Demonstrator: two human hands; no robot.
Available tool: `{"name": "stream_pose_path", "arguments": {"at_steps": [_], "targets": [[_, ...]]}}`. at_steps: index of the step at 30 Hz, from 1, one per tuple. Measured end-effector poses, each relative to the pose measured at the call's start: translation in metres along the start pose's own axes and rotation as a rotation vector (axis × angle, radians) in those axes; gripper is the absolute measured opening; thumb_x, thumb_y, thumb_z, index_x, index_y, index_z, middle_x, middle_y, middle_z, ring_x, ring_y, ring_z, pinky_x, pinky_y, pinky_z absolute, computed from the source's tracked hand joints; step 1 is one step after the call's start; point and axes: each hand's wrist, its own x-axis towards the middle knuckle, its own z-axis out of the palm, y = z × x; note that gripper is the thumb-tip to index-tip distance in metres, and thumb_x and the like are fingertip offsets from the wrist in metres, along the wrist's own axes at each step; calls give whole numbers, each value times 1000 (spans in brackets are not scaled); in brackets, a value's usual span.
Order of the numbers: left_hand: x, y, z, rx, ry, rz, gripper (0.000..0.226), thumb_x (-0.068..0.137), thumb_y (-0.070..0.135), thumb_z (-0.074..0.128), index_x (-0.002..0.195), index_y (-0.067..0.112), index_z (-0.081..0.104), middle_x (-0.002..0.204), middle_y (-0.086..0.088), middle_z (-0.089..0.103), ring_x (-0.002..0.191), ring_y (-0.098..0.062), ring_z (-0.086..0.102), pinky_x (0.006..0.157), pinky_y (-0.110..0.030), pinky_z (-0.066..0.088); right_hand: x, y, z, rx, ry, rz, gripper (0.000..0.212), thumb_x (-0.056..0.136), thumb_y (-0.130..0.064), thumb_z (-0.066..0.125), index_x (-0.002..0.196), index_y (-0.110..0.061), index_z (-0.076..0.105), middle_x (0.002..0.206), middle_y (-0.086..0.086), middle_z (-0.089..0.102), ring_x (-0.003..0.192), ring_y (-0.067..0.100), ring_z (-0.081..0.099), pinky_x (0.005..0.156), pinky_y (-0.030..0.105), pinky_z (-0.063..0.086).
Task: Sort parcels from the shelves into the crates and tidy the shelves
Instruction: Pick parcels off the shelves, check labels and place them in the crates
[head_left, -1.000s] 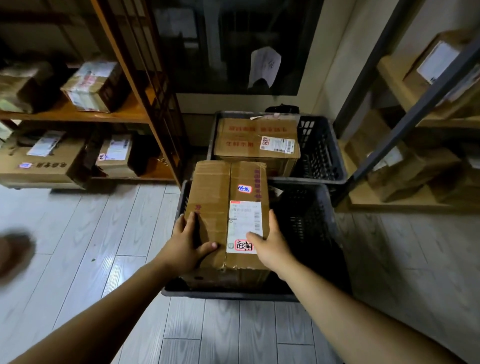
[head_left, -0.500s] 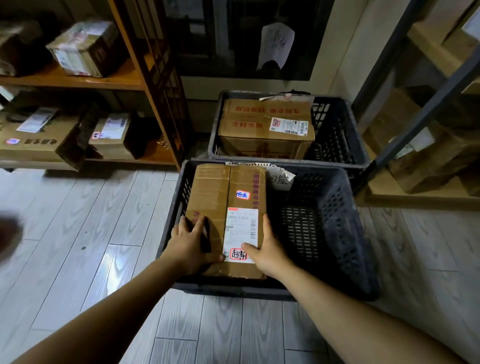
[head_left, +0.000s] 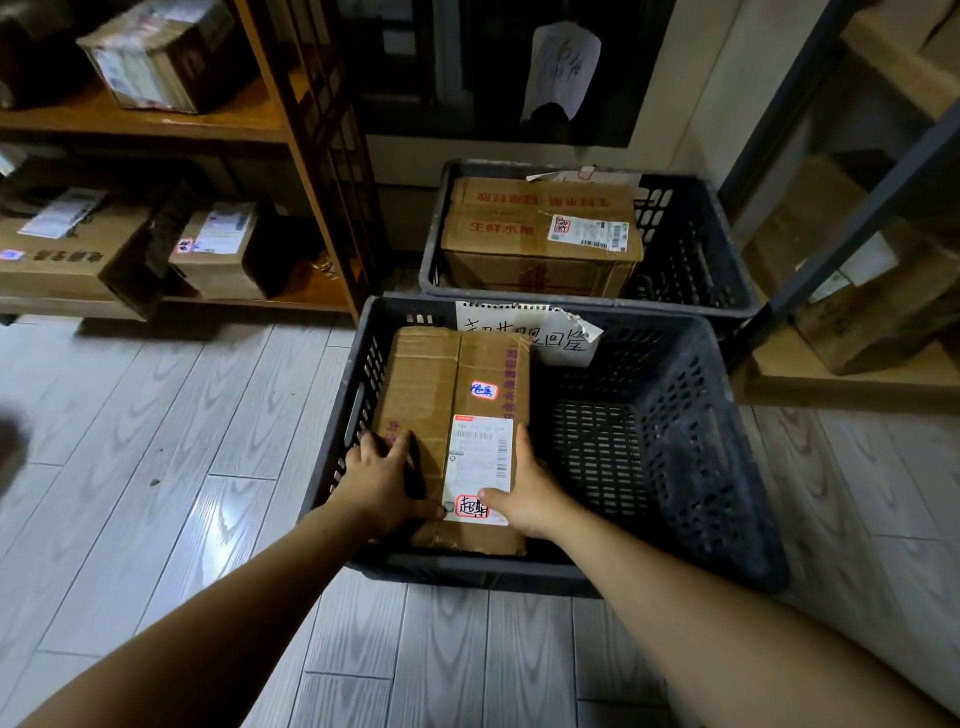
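Holding a box (head_left: 452, 395) by its near end inside the left half of the near crate (head_left: 727, 467). Left hand (head_left: 382, 486) curling over the top edge, right hand (head_left: 524, 491) clasping the right side, thumb on the label (head_left: 480, 452).

Counting two crates, one box in each, the far crate (head_left: 685, 249) carrying a second box (head_left: 540, 234).

Leaving at least three boxes on the left shelves (head_left: 156, 124); right shelves (head_left: 831, 384) too dim for counting.

Judging sorting as partly done.
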Motion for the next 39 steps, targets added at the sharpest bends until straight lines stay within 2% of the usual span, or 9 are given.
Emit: {"name": "stream_pose_path", "arguments": {"at_steps": [5,10,15,19,21,24,29,33,39], "targets": [[2,-9,-1,94,5,34,120,65,68,69,151,24,-3,158,-14,-12,142,-42,7,116,-46,20,1,2,5,19,18,-20,110,81,-10,71,150,-38,-10,145,1,42,130,19,44,104,41,43],[6,-15,-4,311,98,128,117,67,78,55,152,17,1,159,-10,-7,145,-28,-16,117,-43,1,2,1,7,63,2,12,104,86,-6,66,151,-36,-10,148,-1,39,131,18,43,99,35,45],[10,-15,-5,335,-1,123,112,72,75,53,151,22,-6,158,-14,-13,147,-30,-2,119,-43,4,2,0,11,4,-17,53,100,91,-13,61,148,-37,-17,152,1,34,133,20,41,102,36,42],[5,-8,-14,298,-69,96,114,71,74,56,152,23,-6,158,-14,-13,146,-32,-3,118,-44,7,-6,-17,-1,-124,-91,94,102,91,-23,62,146,-35,-23,156,8,23,134,27,39,105,36,37],[-9,-4,-30,242,-109,95,111,72,72,57,152,24,-3,158,-13,-11,146,-32,-7,118,-46,6,-22,-36,-16,-169,-77,148,101,89,-30,64,148,-35,-17,158,14,9,140,31,28,112,38,29],[-37,2,-58,161,-133,62,103,78,68,55,152,25,-2,159,-9,-11,145,-30,-13,118,-48,5,-51,-65,-40,-195,-57,198,96,88,-37,63,151,-32,-9,159,13,2,145,30,17,116,39,23],[-106,35,-138,77,-159,9,96,82,67,50,152,27,-3,159,-6,-10,145,-33,-12,117,-51,4,-123,-138,-98,-222,-58,236,87,90,-41,60,153,-21,4,160,9,5,146,27,15,117,36,20],[-150,54,-193,50,-187,37,95,82,67,48,151,26,-3,160,-11,-4,145,-32,-11,118,-52,5,-174,-192,-136,-210,-48,226,78,92,-39,58,152,-15,14,158,9,15,143,25,23,113,31,23],[-241,89,-293,17,-191,75,91,85,61,49,152,25,0,159,-11,-6,145,-34,-12,118,-51,5,-266,-283,-193,-197,-3,225,78,93,-43,55,153,-16,13,159,6,16,145,23,21,114,32,21]]}}
